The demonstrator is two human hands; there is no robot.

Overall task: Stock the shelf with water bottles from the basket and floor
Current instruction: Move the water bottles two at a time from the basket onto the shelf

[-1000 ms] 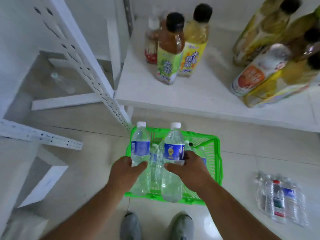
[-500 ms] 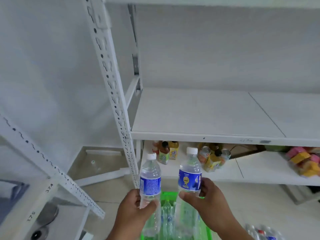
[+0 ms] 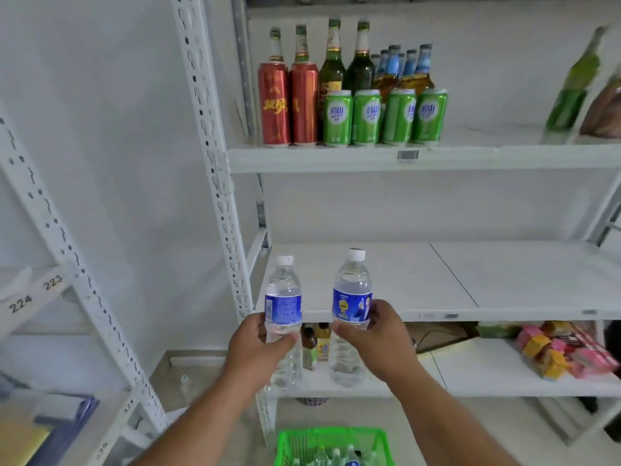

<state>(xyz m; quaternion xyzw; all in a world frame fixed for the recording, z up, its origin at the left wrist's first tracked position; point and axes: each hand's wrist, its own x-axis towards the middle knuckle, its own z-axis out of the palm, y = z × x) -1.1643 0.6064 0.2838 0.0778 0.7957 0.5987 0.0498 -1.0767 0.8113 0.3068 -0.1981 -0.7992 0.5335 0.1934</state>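
— Gripping is seen on both sides? What is held by the left hand (image 3: 257, 344)?

— A water bottle (image 3: 283, 317) is held upright, its fingers (image 3: 285, 338) curled round it below the blue label. A second bottle (image 3: 351, 314) is clamped the same way by the right hand (image 3: 376, 338), just right of the first; the two bottles are kept apart.

— And the shelf (image 3: 453, 280)?

— It is seen just beyond both sets of fingers, level with the bottle caps; neither bottle is set on it yet.

— The basket (image 3: 331, 445)?

— It is found well below the fingers, on the floor, with more bottles inside. Cans (image 3: 384, 116) are stacked on the shelf high above the fingers.
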